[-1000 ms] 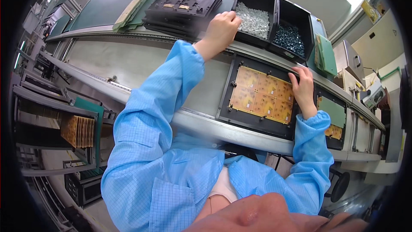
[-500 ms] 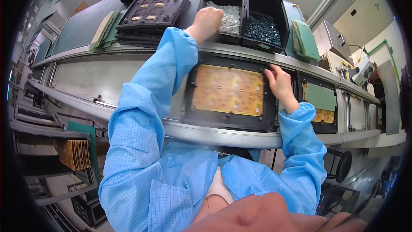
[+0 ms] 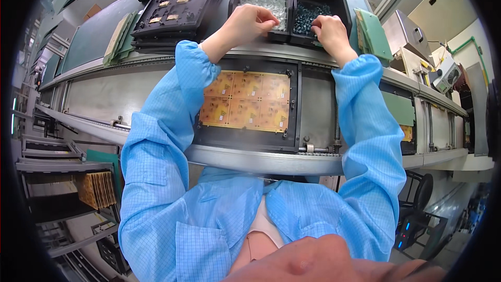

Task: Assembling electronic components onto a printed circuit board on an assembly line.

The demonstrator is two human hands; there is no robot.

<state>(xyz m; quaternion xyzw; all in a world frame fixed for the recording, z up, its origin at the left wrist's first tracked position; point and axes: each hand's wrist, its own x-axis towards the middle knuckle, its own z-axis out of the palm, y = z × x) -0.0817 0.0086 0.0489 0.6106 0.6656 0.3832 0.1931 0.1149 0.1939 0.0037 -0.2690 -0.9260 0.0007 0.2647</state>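
Note:
My left hand (image 3: 244, 24) is raised at the front of the bin of small clear parts (image 3: 265, 1), its thumb and fingertips pinched together. Anything between those fingertips is too small to make out. Over the front of the neighbouring bin of small dark blue parts (image 3: 308, 16), my right hand (image 3: 332, 33) has its fingers curled together and dipping in. What they hold is hidden. Below both hands, a yellow-orange circuit board panel (image 3: 245, 99) lies flat in a black carrier frame (image 3: 294, 117) on the conveyor, its left side partly covered by my left sleeve.
Stacked black carriers (image 3: 177, 8) stand behind my left forearm. Green sheets lean at the left (image 3: 121, 36) and right (image 3: 373, 36) of the shelf. Another carrier with a green sheet (image 3: 397, 108) sits right of my right sleeve. A metal rail (image 3: 261, 160) runs along the near side.
My right hand has left the carrier frame and risen to the dark blue parts. The carrier has shifted left along the conveyor. My left hand has turned, its pinched fingertips now pointing right.

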